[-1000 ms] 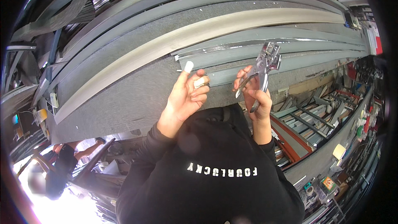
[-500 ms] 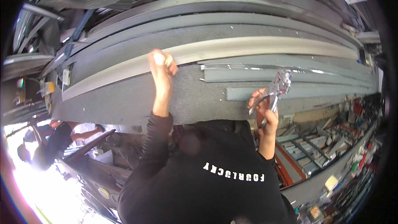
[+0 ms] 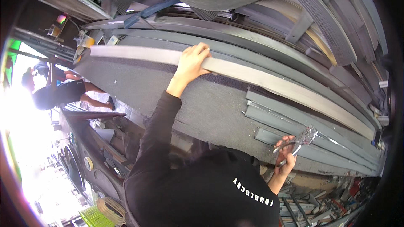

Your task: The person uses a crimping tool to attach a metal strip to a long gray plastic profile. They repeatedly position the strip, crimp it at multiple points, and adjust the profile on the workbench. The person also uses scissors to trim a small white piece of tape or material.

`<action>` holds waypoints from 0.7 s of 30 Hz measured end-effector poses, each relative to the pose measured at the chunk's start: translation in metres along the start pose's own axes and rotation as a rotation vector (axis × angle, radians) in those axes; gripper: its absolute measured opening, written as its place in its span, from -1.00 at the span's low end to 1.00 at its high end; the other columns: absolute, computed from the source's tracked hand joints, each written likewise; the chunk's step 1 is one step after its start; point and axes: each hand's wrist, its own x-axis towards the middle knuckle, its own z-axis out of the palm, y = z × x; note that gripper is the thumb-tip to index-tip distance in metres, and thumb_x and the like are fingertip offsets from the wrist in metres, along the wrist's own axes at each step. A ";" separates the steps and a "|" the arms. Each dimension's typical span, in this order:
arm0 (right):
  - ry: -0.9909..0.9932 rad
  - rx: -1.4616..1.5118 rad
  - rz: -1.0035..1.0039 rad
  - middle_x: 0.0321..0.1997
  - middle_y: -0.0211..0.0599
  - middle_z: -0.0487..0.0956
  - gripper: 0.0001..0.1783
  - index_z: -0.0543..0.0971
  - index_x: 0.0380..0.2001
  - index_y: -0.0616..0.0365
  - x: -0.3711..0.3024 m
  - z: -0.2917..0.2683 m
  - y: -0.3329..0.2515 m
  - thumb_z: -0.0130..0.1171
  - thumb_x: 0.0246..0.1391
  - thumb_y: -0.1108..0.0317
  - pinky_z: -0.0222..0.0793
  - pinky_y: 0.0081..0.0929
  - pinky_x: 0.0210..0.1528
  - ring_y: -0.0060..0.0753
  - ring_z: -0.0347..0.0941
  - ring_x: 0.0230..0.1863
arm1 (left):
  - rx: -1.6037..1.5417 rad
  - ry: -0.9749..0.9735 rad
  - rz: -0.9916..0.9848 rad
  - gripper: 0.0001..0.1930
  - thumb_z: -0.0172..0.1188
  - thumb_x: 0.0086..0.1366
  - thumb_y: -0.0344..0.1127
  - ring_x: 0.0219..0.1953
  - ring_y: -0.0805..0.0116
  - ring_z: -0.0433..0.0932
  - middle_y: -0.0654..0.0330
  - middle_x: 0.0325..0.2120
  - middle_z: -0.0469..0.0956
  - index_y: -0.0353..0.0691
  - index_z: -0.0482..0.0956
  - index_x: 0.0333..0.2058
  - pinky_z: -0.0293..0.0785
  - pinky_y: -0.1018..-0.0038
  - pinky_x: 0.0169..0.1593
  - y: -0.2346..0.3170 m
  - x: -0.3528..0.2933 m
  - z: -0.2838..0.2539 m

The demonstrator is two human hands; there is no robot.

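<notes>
My left hand [image 3: 191, 63] reaches up, its fingers curled over the edge of a long pale metal bar [image 3: 269, 82] that runs slantwise across a grey carpet-like panel [image 3: 168, 96]. Lower right, my right hand [image 3: 288, 159] holds a pair of shiny metal pliers [image 3: 302, 138], their jaws close to a stack of grey metal strips [image 3: 286, 120] lying on the panel. Both arms are in black sleeves, and the black garment fills the lower middle of the view.
Curved grey strips and profiles [image 3: 320, 21] are piled above the bar. Another person in a dark shirt [image 3: 54, 94] stands at the far left in bright light. A green basket [image 3: 94, 217] sits bottom left; racks of parts [image 3: 332, 210] fill the bottom right.
My left hand has moved up and left along the panel and now grips the pale bar. My right hand with the pliers has dropped lower right. The view has swung left.
</notes>
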 end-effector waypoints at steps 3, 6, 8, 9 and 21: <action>-0.013 0.029 -0.006 -0.04 -0.06 0.40 -0.29 0.29 0.11 0.32 0.003 -0.002 0.001 0.11 -0.24 0.41 0.40 -0.25 -0.07 -0.17 0.42 -0.15 | 0.002 0.104 0.044 -0.46 0.53 -0.40 -0.29 -0.14 0.18 0.50 0.28 -0.19 0.45 -0.08 0.50 -0.33 0.40 0.28 -0.12 -0.005 0.027 -0.011; 0.003 0.005 0.006 -0.05 -0.07 0.39 -0.30 0.29 0.10 0.32 0.002 -0.004 0.000 0.11 -0.23 0.40 0.40 -0.25 -0.08 -0.18 0.43 -0.15 | -0.027 0.158 0.095 -0.45 0.54 -0.42 -0.28 -0.14 0.18 0.49 0.29 -0.19 0.46 -0.09 0.51 -0.33 0.40 0.26 -0.12 -0.018 0.046 0.004; 0.021 -0.024 -0.010 -0.06 -0.07 0.39 -0.30 0.29 0.10 0.32 0.001 -0.004 -0.001 0.11 -0.22 0.39 0.41 -0.25 -0.08 -0.17 0.43 -0.16 | -0.032 0.099 0.032 -0.43 0.54 -0.42 -0.31 -0.13 0.16 0.49 0.28 -0.12 0.44 -0.06 0.53 -0.30 0.41 0.27 -0.08 -0.026 0.048 0.023; -0.008 0.029 -0.036 -0.05 -0.07 0.40 -0.30 0.29 0.11 0.32 -0.001 -0.004 -0.001 0.12 -0.21 0.39 0.41 -0.26 -0.10 -0.19 0.45 -0.16 | -0.052 0.107 0.028 -0.41 0.54 -0.42 -0.32 -0.12 0.15 0.49 0.26 -0.09 0.43 -0.05 0.53 -0.28 0.40 0.26 -0.05 -0.028 0.047 0.033; 0.169 -1.146 -0.219 -0.03 -0.25 0.49 -0.24 0.39 0.08 0.17 -0.006 0.007 -0.009 0.25 -0.38 0.44 0.24 -0.35 0.02 -0.27 0.39 -0.03 | -2.802 -0.533 -0.471 -0.06 -0.43 0.19 0.58 0.44 -0.10 -0.21 0.00 0.43 -0.23 0.17 -0.20 0.42 -0.26 0.02 0.43 0.182 -0.008 0.031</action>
